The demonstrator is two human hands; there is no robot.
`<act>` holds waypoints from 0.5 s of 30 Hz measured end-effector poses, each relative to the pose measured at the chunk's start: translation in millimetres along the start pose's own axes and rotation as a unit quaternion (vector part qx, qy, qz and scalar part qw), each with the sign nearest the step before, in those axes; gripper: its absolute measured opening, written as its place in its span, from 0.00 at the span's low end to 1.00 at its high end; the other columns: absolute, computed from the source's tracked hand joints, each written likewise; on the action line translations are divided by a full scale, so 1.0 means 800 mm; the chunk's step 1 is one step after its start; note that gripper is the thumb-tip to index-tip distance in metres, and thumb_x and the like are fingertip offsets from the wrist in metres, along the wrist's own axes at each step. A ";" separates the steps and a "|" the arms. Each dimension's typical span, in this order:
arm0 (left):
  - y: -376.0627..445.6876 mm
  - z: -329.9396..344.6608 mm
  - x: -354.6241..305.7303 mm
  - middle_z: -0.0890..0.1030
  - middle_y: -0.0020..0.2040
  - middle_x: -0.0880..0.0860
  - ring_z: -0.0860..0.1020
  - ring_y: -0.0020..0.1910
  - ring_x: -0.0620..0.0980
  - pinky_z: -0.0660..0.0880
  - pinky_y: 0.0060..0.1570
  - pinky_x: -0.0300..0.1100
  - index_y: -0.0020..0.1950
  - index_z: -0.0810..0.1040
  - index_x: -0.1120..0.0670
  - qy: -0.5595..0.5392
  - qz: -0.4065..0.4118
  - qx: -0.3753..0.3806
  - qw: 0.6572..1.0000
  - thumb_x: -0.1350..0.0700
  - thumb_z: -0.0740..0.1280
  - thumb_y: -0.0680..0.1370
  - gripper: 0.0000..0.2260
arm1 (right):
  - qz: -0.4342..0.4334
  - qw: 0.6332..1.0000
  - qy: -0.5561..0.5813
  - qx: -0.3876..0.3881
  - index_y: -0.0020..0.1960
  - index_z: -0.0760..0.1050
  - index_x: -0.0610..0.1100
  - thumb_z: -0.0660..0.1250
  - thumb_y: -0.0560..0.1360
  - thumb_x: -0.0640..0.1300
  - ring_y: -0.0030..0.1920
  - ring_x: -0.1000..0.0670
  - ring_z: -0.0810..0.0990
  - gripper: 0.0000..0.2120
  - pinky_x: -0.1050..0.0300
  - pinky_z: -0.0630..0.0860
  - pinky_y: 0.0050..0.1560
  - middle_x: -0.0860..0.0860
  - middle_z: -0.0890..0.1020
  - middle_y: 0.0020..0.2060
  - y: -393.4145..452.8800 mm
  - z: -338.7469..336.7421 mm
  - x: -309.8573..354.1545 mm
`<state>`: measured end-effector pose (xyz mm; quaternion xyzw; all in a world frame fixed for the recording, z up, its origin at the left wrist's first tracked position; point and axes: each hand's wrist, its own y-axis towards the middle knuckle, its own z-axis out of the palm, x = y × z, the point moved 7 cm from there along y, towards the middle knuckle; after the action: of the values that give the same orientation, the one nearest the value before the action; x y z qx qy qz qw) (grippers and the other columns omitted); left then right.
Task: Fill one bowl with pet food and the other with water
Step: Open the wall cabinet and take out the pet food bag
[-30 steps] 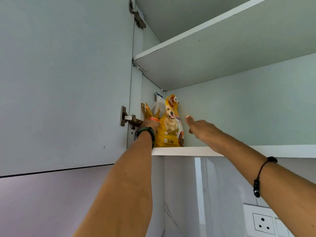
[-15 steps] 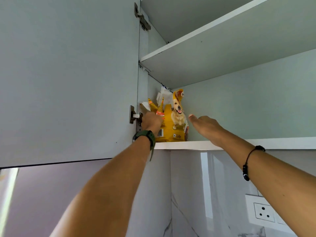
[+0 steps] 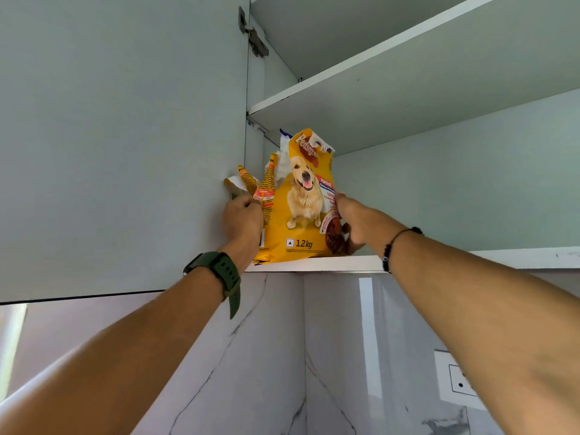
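So far you are only at the fetching stage: the tall yellow plastic bag of dog food with a golden dog printed on its front (image 3: 298,211) stands upright on the lower white cupboard shelf (image 3: 439,260), right at the shelf's front edge and close to its left end, beside the open pale green cupboard door (image 3: 119,136). Your left hand (image 3: 241,221) is curled round the bag's left side, just below the torn, splayed flaps at its top, and your right hand (image 3: 351,224) grips the bag's right edge low down, fingers wrapped behind it and thumb towards the front. The bag's base seems to rest on the shelf, so I judge it held but not yet lifted clear. Neither bowl shows in this view, nor any tap or water, so nothing suggests either one has been filled; both the food and the water look to be ahead of you. The top of the bag is already open and ragged, so keep it upright as you bring it down, or kibble may spill over the shelf edge.
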<state>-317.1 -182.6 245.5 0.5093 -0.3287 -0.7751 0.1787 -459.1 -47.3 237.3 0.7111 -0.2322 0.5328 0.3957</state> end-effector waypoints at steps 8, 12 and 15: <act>-0.022 -0.020 -0.017 0.74 0.33 0.50 0.72 0.40 0.51 0.70 0.41 0.45 0.32 0.72 0.52 -0.055 0.016 -0.032 0.998 0.62 0.62 0.78 0.15 | -0.048 0.998 -0.019 0.026 0.56 0.74 0.44 0.42 0.80 0.61 0.63 0.44 0.72 0.29 0.47 0.67 0.68 0.43 0.78 0.51 0.000 0.002 -0.004; -0.045 -0.029 -0.041 0.73 0.33 0.49 0.72 0.41 0.51 0.69 0.43 0.45 0.32 0.71 0.52 -0.091 0.016 -0.022 0.995 0.62 0.62 0.78 0.15 | -0.070 0.997 -0.018 0.037 0.51 0.75 0.45 0.41 0.80 0.62 0.60 0.44 0.74 0.29 0.46 0.68 0.67 0.42 0.77 0.51 -0.018 -0.006 0.002; -0.069 -0.038 -0.061 0.74 0.34 0.51 0.72 0.41 0.51 0.70 0.42 0.45 0.33 0.71 0.53 -0.119 0.016 -0.019 0.993 0.62 0.61 0.79 0.15 | -0.092 0.995 -0.012 0.033 0.44 0.75 0.48 0.42 0.79 0.63 0.52 0.46 0.77 0.28 0.47 0.72 0.64 0.46 0.78 0.41 -0.039 -0.018 0.009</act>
<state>-266.1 -122.7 232.4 0.4047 -0.3409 -0.8333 0.1601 -441.6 -17.1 236.1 0.7487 -0.1531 0.4928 0.4162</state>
